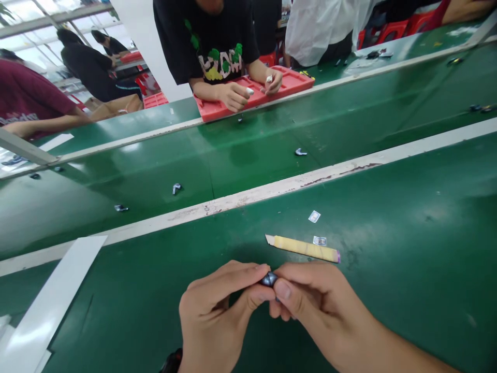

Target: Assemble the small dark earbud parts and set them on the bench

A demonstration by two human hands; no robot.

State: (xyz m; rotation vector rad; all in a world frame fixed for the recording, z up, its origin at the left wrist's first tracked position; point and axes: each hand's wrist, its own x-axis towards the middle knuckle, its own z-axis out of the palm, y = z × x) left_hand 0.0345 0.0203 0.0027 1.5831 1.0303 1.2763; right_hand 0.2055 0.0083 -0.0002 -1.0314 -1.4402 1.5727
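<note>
Hands — left hand (pixel 217 316) grip pinched on small dark part (pixel 268 279) | right hand (pixel 310 300) grip pinched on it too — fingertips meeting

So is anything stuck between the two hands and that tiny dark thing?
No. The left hand and right hand both pinch the small dark part directly with their fingertips. The yellow-wrapped blade and two small labels lie beyond it on the green table, not in between.

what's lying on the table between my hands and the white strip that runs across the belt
In the head view, a taped yellow blade lies just beyond the hands, with two small white labels near it. Otherwise bare green surface up to the white strip.
</note>
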